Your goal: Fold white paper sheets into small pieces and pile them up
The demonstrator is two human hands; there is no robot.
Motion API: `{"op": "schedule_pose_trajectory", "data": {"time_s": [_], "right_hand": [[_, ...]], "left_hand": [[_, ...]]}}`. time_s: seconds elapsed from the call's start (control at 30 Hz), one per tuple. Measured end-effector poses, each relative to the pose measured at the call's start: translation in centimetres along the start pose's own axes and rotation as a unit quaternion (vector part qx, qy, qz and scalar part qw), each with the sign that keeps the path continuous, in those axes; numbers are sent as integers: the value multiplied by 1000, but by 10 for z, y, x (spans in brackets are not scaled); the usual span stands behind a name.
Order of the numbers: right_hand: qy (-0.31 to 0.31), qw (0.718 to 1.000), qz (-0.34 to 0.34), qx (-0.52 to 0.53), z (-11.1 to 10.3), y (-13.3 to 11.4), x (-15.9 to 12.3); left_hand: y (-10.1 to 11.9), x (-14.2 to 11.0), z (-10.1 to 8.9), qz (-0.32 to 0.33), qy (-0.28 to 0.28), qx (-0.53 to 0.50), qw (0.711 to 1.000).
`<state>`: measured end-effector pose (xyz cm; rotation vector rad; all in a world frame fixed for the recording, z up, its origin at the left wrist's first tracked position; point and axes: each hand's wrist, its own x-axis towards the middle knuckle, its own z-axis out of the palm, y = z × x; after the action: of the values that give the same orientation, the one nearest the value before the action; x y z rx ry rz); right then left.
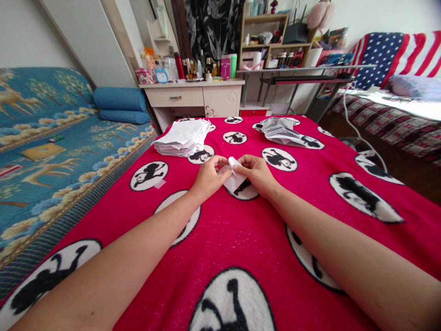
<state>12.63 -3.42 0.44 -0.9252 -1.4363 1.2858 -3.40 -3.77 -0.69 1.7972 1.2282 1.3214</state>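
Observation:
A small folded piece of white paper [235, 180] is pinched between my two hands above the red cloth. On its left side my left hand [214, 174] grips it with thumb and fingers. From the right, my right hand [257, 172] holds its upper part, thumb pressed on the fold. Beyond my left hand lies a stack of white paper sheets [182, 137]. A second pile, of folded papers [284, 131], sits beyond my right hand. A small clear scrap [160, 184] lies on the cloth to the left.
The red cloth [220, 243] with black figures in white ovals covers the surface. A blue patterned sofa [79, 151] runs along the left, with blue bolsters [120, 103]. A white dresser [193, 96] crowded with bottles stands behind; a desk [303, 73] and bed [389, 119] are at right.

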Motion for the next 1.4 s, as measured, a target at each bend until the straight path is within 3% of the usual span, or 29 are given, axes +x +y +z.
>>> {"op": "schedule_pose_trajectory", "data": {"time_s": [0.33,0.53,0.93,1.4], "right_hand": [[-5,1000,-4,-17,-1,6,3],[10,998,-9,-58,1,7,3],[-3,999,5,-45,0,5,3],[4,999,17,-35,0,4,3]], "left_hand": [[7,-6,-4,47,21,207,977],[14,-7,-4,61,23,263,963],[10,-2,-5,8,35,79,996],[17,-4,-7,6,50,56,997]]}}
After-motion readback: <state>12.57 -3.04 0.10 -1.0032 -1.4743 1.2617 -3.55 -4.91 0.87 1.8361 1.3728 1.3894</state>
